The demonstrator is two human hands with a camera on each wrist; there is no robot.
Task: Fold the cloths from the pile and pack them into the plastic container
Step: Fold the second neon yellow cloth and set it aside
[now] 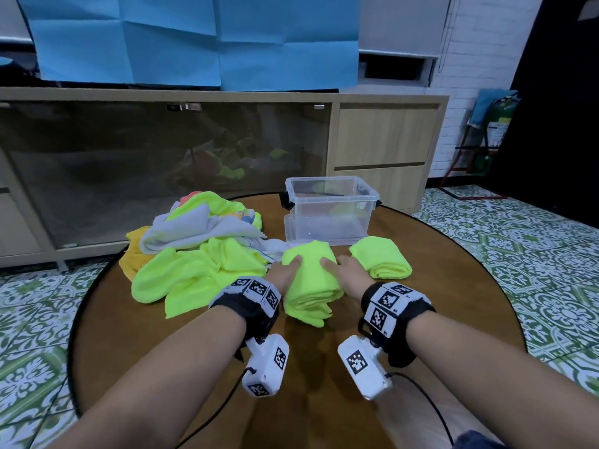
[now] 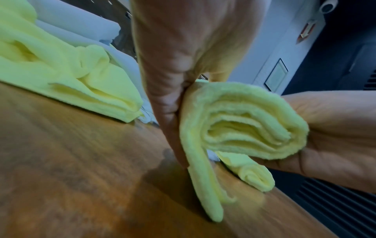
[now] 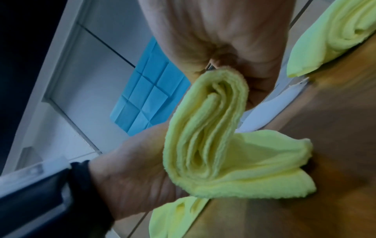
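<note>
We see the left hand (image 1: 287, 270) and the right hand (image 1: 348, 270) gripping a folded lime-green cloth (image 1: 309, 283) from either side, fingers curled over its top and its layered end showing between the palms, while its near end seems to trail on the tabletop (image 1: 453, 319). Just to the right lies a second folded green cloth (image 1: 381, 258), and to the left the loose pile (image 1: 194, 244) spreads toward the left edge. The clear plastic container (image 1: 330, 210) stands open at the far edge.

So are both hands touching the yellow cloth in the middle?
Touching. In the left wrist view, the left hand and right hand press the folded yellow cloth from either side, with no gap; the head view shows their fingers on top of it.
</note>
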